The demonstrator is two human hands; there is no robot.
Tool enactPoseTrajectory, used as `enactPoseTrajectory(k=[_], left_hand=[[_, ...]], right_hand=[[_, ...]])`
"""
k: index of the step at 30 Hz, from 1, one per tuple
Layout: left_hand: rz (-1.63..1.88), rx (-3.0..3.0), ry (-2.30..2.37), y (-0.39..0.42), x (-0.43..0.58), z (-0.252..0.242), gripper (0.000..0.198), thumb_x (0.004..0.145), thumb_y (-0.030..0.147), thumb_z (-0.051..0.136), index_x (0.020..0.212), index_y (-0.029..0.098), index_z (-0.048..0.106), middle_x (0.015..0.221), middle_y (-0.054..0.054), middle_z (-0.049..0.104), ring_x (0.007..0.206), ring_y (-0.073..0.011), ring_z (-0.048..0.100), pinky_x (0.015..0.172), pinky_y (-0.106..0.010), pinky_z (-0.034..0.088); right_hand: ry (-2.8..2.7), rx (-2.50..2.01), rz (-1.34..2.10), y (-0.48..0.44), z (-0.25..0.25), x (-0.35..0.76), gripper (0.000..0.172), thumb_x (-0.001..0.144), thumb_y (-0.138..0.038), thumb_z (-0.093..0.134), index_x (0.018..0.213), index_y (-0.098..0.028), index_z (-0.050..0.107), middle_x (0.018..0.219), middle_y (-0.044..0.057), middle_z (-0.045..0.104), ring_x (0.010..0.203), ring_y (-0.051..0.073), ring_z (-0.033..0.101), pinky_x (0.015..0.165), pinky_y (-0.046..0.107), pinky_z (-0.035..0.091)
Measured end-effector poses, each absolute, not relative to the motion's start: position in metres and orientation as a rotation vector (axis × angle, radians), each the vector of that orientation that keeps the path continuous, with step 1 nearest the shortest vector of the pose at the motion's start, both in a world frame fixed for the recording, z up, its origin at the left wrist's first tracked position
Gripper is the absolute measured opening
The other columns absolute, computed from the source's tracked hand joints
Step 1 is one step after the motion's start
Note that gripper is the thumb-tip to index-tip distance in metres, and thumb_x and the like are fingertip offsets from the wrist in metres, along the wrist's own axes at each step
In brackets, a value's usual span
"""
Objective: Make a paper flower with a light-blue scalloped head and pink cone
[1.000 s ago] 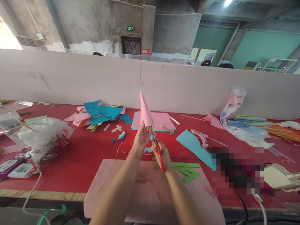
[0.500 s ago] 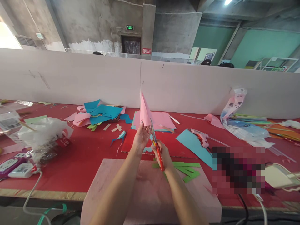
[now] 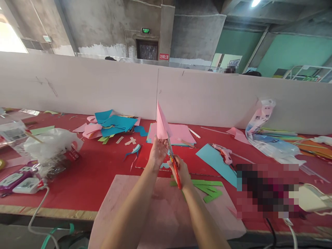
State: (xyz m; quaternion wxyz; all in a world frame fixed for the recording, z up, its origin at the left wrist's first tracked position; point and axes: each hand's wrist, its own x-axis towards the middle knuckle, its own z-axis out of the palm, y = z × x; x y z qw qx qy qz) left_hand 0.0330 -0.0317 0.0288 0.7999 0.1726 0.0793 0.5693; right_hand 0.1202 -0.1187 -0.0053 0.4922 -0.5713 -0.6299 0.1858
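From where I sit, my left hand (image 3: 158, 152) is clenched on the bottom edge of a folded pink paper (image 3: 161, 122). It holds the paper upright above the table (image 3: 90, 169), the sharp tip pointing straight up from the fingers.

My right hand (image 3: 181, 171) sits just right of and below the left. It is closed around the red handles of the scissors (image 3: 173, 160). The blades run up and to the left from that grip and meet the paper's lower edge right beside my left fingertips. I cannot tell how far apart the blades stand.

Directly under both wrists lies a pale pink board (image 3: 129, 204), flat on the red table. A few green strips (image 3: 207, 188) rest on it just right of the scissor hand.

Beyond the left hand, a red sheet (image 3: 145, 157) lies flat, and past that a stack of pink sheets (image 3: 178, 133) sits behind the raised paper.

To the right of the scissor hand there is a blue sheet (image 3: 215, 160), with a glue gun (image 3: 223, 152) at its far edge.

Well off to the left of the paper hand I see a heap of blue scraps (image 3: 114, 124). Farther left is a plastic bag (image 3: 52, 143), with a power strip (image 3: 18, 181) near the table's front edge.
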Motion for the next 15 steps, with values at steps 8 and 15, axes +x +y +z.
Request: enactPoseTrajectory(k=[8,15], left_hand=[[1.264,0.388,0.139,-0.0316,0.0302,0.0271,0.012,0.076,0.030,0.059,0.078,0.018,0.060,0.061,0.002,0.059,0.055,-0.0076,0.056,0.059,-0.020,0.046],[1.286,0.352,0.145,-0.0365,0.0297,0.0334,0.012,0.079,0.031,0.055,0.081,0.021,0.062,0.062,0.002,0.061,0.056,-0.0079,0.056,0.062,-0.021,0.047]], right_hand=[[-1.599,-1.379,0.442,-0.1198,-0.0092,0.1215,0.022,0.078,-0.032,0.048,0.095,-0.019,0.051,0.063,-0.003,0.047,0.054,0.011,0.043,0.053,0.020,0.037],[-1.619,-1.351,0.488,-0.1211,-0.0108,0.1221,0.024,0.078,-0.031,0.048,0.099,-0.019,0.049,0.064,-0.003,0.043,0.054,0.011,0.042,0.053,0.020,0.036]])
